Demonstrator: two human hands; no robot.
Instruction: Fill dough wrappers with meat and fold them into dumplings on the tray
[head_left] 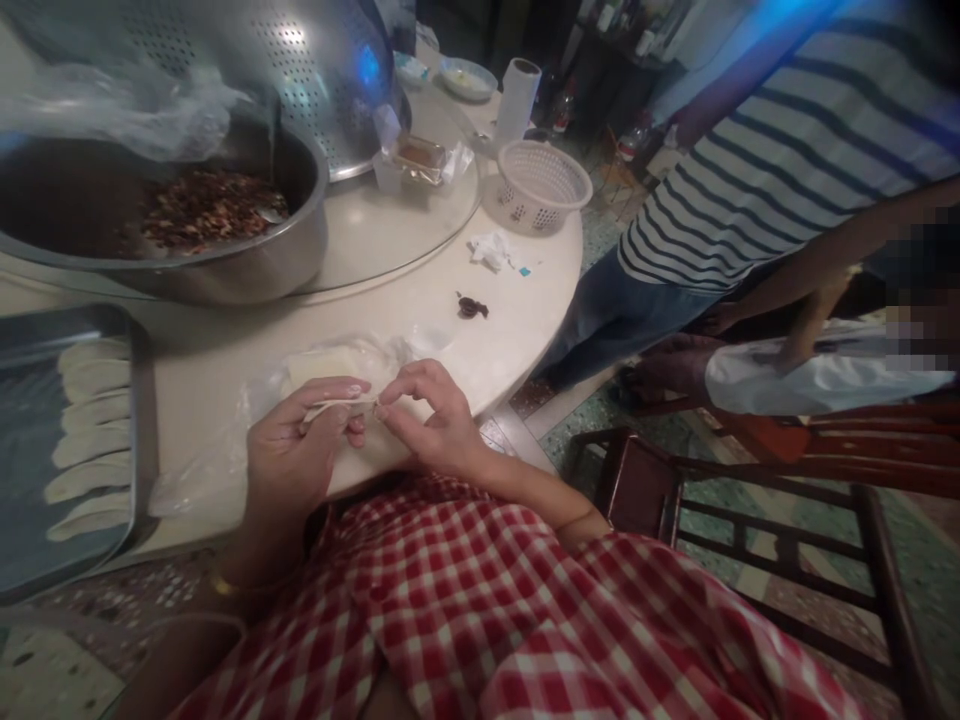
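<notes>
2 hands pinching 1 dough wrapper | 6 dumplings on 1 tray | 1 filling bowl

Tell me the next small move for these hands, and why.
Probably pinch a little further along the folded dumpling wrapper with the right hand: it grips one end while the left hand supports the other, and the dumplings on the metal tray look like closed crescents.

At upper centre, a pale plastic basket sits near a white roll; a dark wooden chair stands at lower right.
</notes>
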